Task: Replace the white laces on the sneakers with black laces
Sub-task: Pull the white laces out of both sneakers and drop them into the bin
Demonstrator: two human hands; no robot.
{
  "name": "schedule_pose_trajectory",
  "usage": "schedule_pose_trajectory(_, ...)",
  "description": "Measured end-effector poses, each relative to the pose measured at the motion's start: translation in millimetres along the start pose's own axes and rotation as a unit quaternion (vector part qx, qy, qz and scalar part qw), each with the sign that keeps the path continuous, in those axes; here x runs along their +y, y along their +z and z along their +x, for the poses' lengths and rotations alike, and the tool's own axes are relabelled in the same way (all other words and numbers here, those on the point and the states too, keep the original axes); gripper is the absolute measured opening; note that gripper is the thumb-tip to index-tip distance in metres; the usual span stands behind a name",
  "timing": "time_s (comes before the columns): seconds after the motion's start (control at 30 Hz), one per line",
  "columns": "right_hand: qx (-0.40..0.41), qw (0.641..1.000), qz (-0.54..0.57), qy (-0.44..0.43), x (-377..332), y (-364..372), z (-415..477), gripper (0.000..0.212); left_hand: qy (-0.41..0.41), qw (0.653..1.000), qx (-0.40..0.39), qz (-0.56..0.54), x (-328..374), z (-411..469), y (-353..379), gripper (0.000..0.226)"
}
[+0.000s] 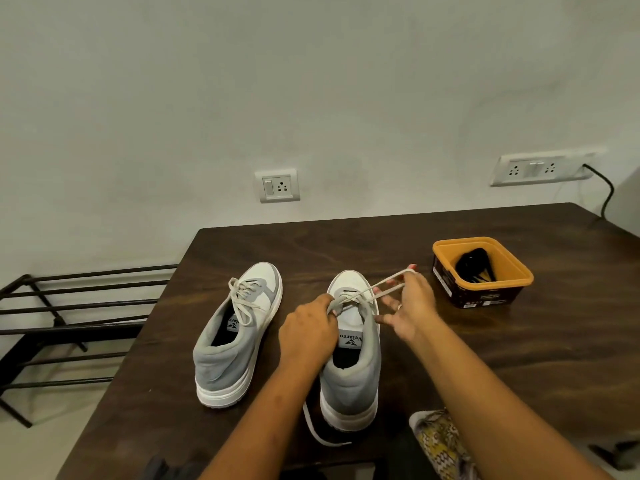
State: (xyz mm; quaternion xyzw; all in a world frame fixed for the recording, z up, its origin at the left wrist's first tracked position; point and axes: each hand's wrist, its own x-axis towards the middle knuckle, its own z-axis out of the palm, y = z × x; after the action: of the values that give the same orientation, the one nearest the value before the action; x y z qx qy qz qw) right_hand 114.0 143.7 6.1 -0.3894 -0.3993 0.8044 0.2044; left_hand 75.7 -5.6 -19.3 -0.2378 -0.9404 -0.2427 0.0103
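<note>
Head view: a grey-and-white fabric sneaker (pixel 349 382) stands on the dark wooden counter (pixel 519 358), toe to twelve o'clock. The left hand (pixel 308 334) has its grip clamped on the flat white lace (pixel 388 280) at the eyelets. The right hand (pixel 407 306), grip pinched, holds a loop out toward two o'clock. Beyond, the black laces (pixel 472 268) sit in the orange-rimmed brown tub (pixel 491 296).

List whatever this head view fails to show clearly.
Head view:
- The left hand covers the near eyelets of the grey-and-white fabric sneaker it grips.
- Black laces in the orange-rimmed square plastic tub: dark tangle, count unclear.
- Tub label: print too small.
- Yellow patterned cloth: cut by bottom edge.
</note>
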Motion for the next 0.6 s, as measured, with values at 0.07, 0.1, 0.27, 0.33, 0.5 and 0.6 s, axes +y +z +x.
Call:
schedule_pose_trajectory(0.07, 0.005, 0.998, 0.062, 0.029, -4.3, -2.7, 1.1, 0.031, -0.002, 1.000, 0.001, 0.003, 1.0, -0.6, 0.6, 0.021)
schedule_pose_trajectory(0.1, 0.001, 0.996, 0.081, 0.038, -5.2, -4.4, 0.9, 0.036, -0.003, 1.000, 0.001, 0.003, 1.1, -0.8, 0.8, 0.021)
schedule_pose_trajectory(0.27, -0.018, 0.991, 0.121, 0.056, -11.4, -12.0, -3.2, 0.075, -0.015, 1.000, 0.007, 0.003, -1.3, -0.8, -0.8, 0.021)
schedule_pose_trajectory(0.33, -0.029, 0.987, 0.145, 0.063, -14.3, -14.1, -4.8, 0.085, -0.017, 1.000, 0.005, 0.009, -0.5, -1.5, -1.4, 0.021)
schedule_pose_trajectory(0.5, -0.027, 0.984, 0.171, 0.034, -15.3, -11.9, -5.2, 0.073, -0.032, 0.999, 0.018, 0.012, 2.6, -4.0, -3.3, 0.022)
schedule_pose_trajectory(0.6, -0.041, 0.998, 0.050, -0.017, -16.9, -13.3, -3.9, 0.053, -0.022, 0.999, 0.033, 0.022, 3.9, -6.1, -3.0, 0.019)
